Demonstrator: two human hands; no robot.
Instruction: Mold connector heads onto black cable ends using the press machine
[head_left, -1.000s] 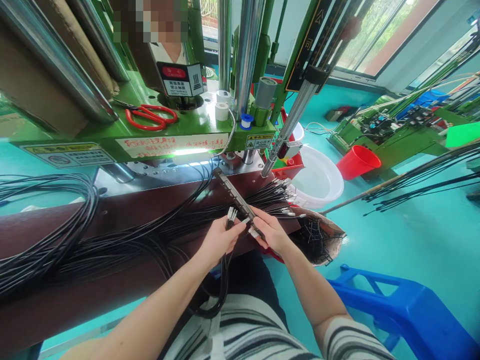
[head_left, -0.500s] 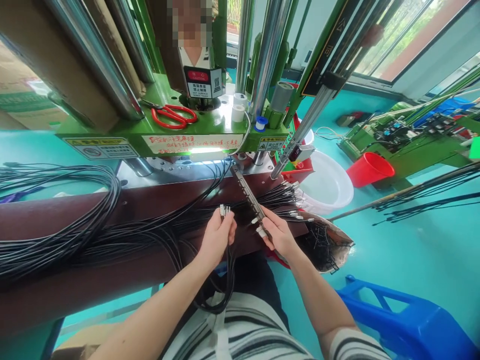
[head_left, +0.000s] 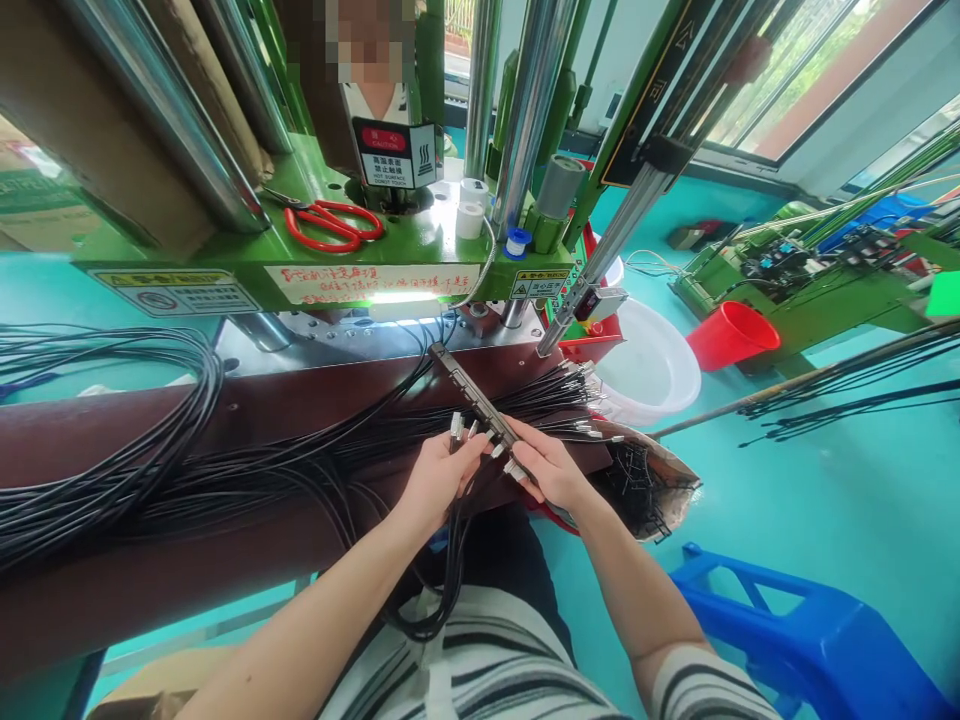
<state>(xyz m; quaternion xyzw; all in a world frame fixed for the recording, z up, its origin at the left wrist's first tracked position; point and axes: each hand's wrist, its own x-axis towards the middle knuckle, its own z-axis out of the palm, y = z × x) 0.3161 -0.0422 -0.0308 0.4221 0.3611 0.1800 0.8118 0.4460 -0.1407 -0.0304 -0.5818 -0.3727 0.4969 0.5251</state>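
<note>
My left hand (head_left: 441, 478) is closed round a few black cables (head_left: 453, 560) whose metal plug ends (head_left: 456, 424) stick up above my fingers. The cables loop down over my lap. My right hand (head_left: 551, 468) grips the near end of a long dark metal fixture bar (head_left: 474, 396) that slants up and left across the brown bench. Several metal plugs sit along the bar's near end. The two hands are close together, with the plug tips next to the bar.
A large bundle of black cables (head_left: 150, 450) lies over the brown bench (head_left: 247, 410). Behind stands a green press (head_left: 337, 260) with steel columns, red scissors (head_left: 326, 222) and tape rolls. A person stands behind the press. A white basin (head_left: 651, 372), red bucket (head_left: 733, 334) and blue stool (head_left: 810, 640) are to the right.
My left hand, which had drawn away from the bar, has come back to the right, so the plug ends are next to the bar again. The view has shifted slightly.
</note>
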